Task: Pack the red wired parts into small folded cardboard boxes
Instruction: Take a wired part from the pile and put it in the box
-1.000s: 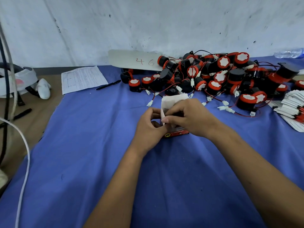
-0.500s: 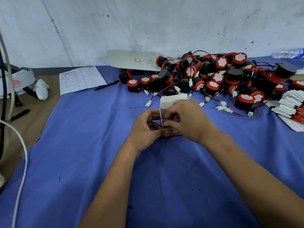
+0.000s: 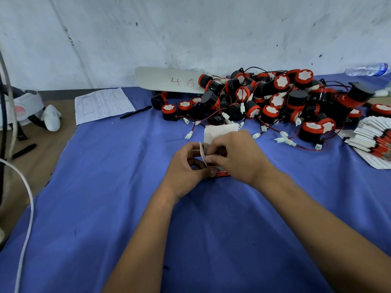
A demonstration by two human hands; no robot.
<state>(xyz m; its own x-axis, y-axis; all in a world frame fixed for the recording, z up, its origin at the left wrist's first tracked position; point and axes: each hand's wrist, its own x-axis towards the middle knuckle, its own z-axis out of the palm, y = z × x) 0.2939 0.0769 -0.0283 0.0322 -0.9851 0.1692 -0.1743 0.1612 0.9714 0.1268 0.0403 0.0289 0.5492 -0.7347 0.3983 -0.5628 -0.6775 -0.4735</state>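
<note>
surface: blue cloth-covered table (image 3: pixel 105 208), scuffed white wall (image 3: pixel 190 28) behind
left hand (image 3: pixel 186 166): mid-cloth, fingers curled, pinching the left side flap of the small red-and-white cardboard box (image 3: pixel 220 132)
right hand (image 3: pixel 234 155): touching the left hand, fingers curled over the box top, gripping it
box: on the cloth between both hands, white rear flap standing up, red printed edge showing at the base; contents hidden
parts: pile of red-and-black round wired parts (image 3: pixel 275 98) with white connectors, beyond the box to the right, against the wall
flat boxes: stack of unfolded red-and-white cartons (image 3: pixel 372 142), far right of the box
left of pile: white card marked "46" (image 3: pixel 169 80), black pen (image 3: pixel 135 112), printed paper sheet (image 3: pixel 101 104)
</note>
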